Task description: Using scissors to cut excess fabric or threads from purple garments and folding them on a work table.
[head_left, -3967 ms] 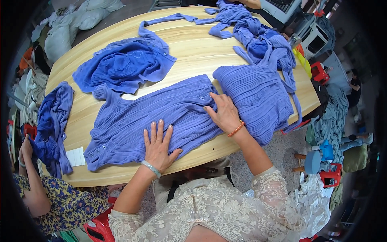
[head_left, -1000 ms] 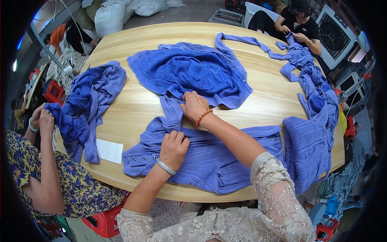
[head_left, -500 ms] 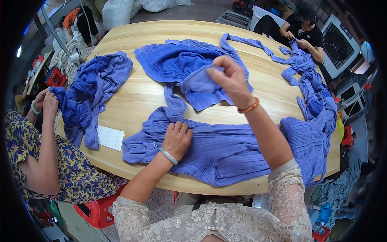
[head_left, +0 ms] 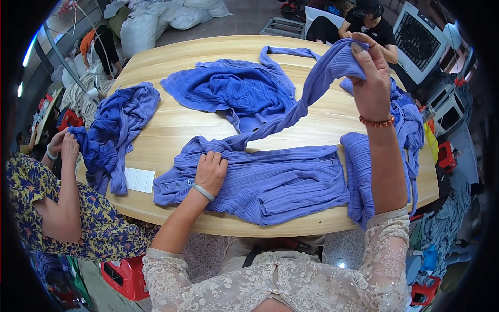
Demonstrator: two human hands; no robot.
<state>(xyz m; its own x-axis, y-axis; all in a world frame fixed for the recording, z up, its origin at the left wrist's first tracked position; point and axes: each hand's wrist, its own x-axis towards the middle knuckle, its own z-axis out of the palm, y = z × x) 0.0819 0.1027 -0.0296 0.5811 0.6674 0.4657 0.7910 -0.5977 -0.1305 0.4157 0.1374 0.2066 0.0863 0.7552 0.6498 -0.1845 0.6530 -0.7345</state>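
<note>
A periwinkle-blue ribbed knit top lies lengthwise along the near edge of the table, its buttoned band at the left end. My left hand presses on its upper left part, fingers bent into the fabric; a pale bangle is on that wrist. Raised at the far right, my right hand grips the cuff end of the top's sleeve between thumb and fingers. The sleeve stretches up, slightly twisted, from near my left hand. Beyond it lies another blue knit garment, bunched with darker blue cloth showing.
On the wooden table, folded blue knitwear and a loose pile lie at right. At left, a co-worker's hands handle a blue garment near a white card. Another person sits at the far right.
My right hand has moved right and upward, drawing the sleeve out from a bunched loop into a long stretch. My left hand stays on the top. The view has shifted slightly.
</note>
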